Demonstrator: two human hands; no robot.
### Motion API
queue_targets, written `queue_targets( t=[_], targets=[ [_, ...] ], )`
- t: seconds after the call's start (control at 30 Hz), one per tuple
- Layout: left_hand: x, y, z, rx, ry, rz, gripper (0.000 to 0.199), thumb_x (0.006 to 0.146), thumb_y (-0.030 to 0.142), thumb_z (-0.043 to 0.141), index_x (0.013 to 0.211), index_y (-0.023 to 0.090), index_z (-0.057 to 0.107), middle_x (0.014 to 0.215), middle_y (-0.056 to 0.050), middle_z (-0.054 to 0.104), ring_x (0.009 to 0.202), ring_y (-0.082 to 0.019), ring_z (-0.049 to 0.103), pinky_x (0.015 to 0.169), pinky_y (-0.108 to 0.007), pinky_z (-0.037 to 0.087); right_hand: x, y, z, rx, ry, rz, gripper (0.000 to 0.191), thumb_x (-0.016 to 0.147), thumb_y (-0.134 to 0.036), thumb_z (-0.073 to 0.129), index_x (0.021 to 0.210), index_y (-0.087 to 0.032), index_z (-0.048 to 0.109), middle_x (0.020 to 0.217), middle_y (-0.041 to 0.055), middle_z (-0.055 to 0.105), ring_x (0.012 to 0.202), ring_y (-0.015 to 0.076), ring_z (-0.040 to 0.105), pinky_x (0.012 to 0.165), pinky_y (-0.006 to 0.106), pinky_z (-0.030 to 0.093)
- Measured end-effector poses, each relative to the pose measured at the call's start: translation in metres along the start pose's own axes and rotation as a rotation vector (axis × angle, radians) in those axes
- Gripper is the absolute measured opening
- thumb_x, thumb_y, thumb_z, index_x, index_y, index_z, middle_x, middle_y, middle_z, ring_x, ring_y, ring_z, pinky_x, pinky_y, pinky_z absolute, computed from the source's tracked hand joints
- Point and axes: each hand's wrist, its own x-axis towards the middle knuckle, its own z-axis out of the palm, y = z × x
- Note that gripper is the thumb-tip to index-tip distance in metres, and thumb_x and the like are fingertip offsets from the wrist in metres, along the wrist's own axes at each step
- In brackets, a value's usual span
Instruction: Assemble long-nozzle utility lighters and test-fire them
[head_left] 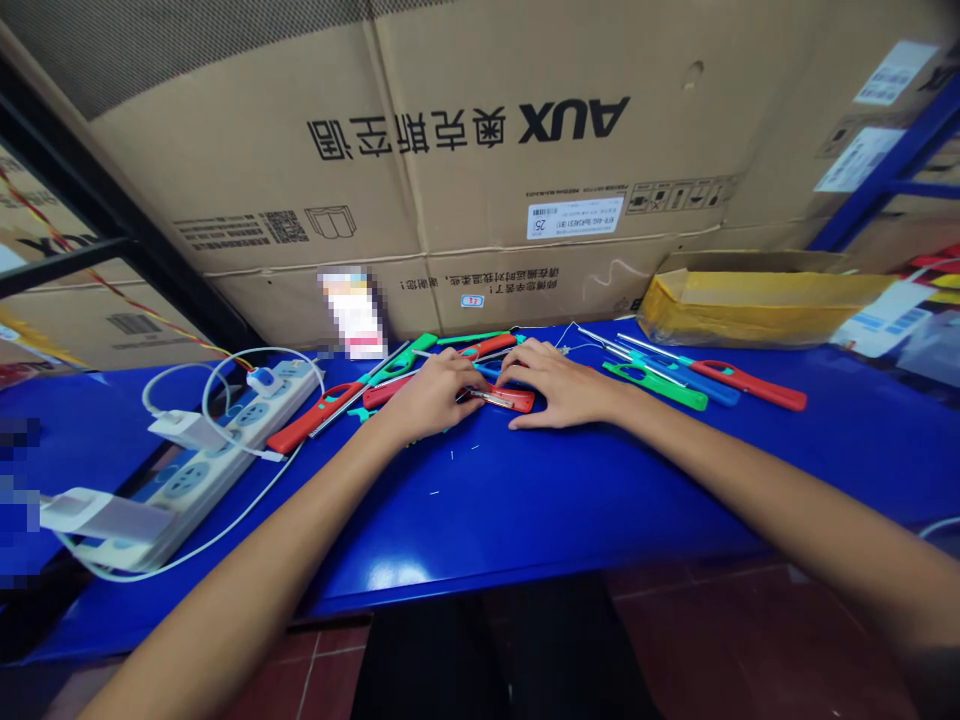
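My left hand [437,394] is closed in a pinch at the left end of a red lighter casing [517,401], which lies low over the table with a slim metal part along it. My right hand [559,386] arches over the casing's right side, thumb and fingers apart; its fingertips are close to the casing, and I cannot tell if they touch. A blue lighter part [491,370] shows between the hands. Behind them lie more red and green pieces, partly hidden. To the left is a red long-nosed lighter [315,418] beside a green lighter [409,357].
On the right lie a red lighter [757,388], a blue lighter [712,383] and a green lighter [660,385]. A power strip [225,445] with chargers and cables stands left. A phone [352,312], pixelated, leans on the large carton [465,200]. A yellow-taped box [735,305] sits back right.
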Motion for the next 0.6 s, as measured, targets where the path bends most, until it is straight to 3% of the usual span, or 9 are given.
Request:
queue_targets(
  t=[0.2, 0.4, 0.6],
  targets=[
    [0.000, -0.003, 0.001, -0.004, -0.004, -0.025, 0.019, 0.102, 0.029, 0.065, 0.108, 0.021, 0.080, 0.106, -0.007, 0.082, 0.100, -0.027, 0.067, 0.098, -0.044, 0.044, -0.006, 0.008, -0.017, -0.007, -0.119, 0.031, 0.044, 0.090, -0.051, 0.079, 0.124, -0.024, 0.073, 0.129, 0.0142, 0.065, 0.121, 0.0371, 0.060, 0.105, 0.053, 0.049],
    [-0.002, -0.009, -0.001, -0.030, -0.035, 0.056, 0.030, 0.109, 0.030, 0.052, 0.121, 0.025, 0.080, 0.115, -0.006, 0.082, 0.103, -0.026, 0.068, 0.101, -0.044, 0.044, -0.005, 0.008, -0.015, 0.041, -0.161, 0.077, 0.034, 0.095, -0.047, 0.074, 0.119, -0.023, 0.075, 0.128, 0.0127, 0.065, 0.121, 0.0325, 0.062, 0.098, 0.044, 0.054],
    [0.001, -0.003, -0.002, -0.007, 0.013, 0.030, 0.022, 0.103, 0.027, 0.060, 0.111, 0.023, 0.080, 0.102, -0.005, 0.081, 0.094, -0.025, 0.066, 0.097, -0.043, 0.044, 0.000, 0.005, -0.010, 0.108, -0.136, 0.075, 0.034, 0.096, -0.043, 0.072, 0.121, -0.021, 0.076, 0.123, 0.0128, 0.066, 0.116, 0.0311, 0.064, 0.102, 0.044, 0.052]
  ],
)
